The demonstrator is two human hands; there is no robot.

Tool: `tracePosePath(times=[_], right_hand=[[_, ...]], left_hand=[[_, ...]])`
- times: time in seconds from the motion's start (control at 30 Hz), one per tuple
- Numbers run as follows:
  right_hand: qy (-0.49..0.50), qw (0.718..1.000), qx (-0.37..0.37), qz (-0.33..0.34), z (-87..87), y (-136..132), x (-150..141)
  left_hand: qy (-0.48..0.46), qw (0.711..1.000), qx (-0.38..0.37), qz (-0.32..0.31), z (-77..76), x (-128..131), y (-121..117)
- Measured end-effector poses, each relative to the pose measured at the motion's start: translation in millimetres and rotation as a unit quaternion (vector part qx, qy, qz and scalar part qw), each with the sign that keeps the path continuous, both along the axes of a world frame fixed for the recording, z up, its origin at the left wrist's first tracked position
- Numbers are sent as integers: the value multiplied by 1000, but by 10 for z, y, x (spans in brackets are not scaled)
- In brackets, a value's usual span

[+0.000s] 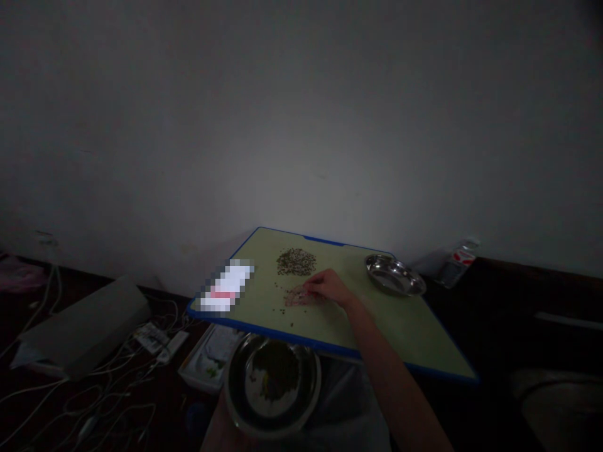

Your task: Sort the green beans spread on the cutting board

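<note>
My right hand (330, 287) rests on a green board with a blue rim (419, 326), fingers curled over a small pinkish heap of grains (296, 296). Whether the fingers pinch any grains I cannot tell. A larger dark pile of grains (296, 261) lies just beyond the hand. Below the board's near edge my left hand (221, 427) holds a round metal bowl (273, 384) from underneath; the bowl has dark grains in it. Only a small part of that hand shows.
An empty metal dish (394, 274) sits on the board's far right. A blurred white item (226, 286) lies on its left side. A plastic bottle (456, 262) stands by the wall. Cables and a power strip (155, 342), a grey box (85, 326) and a tray (207, 361) lie left.
</note>
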State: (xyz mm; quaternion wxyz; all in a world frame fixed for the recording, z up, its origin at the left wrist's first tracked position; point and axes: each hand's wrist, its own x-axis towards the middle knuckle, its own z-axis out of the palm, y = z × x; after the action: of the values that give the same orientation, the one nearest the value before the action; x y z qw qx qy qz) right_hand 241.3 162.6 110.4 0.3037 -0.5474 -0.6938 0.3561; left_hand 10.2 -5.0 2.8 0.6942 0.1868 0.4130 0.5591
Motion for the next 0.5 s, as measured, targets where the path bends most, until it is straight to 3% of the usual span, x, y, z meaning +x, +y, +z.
tracePosePath(times=[0.2,0.4,0.5], right_hand=[[-28,999,33,28,-61,0,-77],[-18,997,30,71,-69,5,-162],[-37,996,52,67,-41,3,-218]], left_hand=[[16,1000,-2,2,27,-45,5],[25,999,2,-35,97,-110,-24],[17,999,4,-47,54,-91,-21]])
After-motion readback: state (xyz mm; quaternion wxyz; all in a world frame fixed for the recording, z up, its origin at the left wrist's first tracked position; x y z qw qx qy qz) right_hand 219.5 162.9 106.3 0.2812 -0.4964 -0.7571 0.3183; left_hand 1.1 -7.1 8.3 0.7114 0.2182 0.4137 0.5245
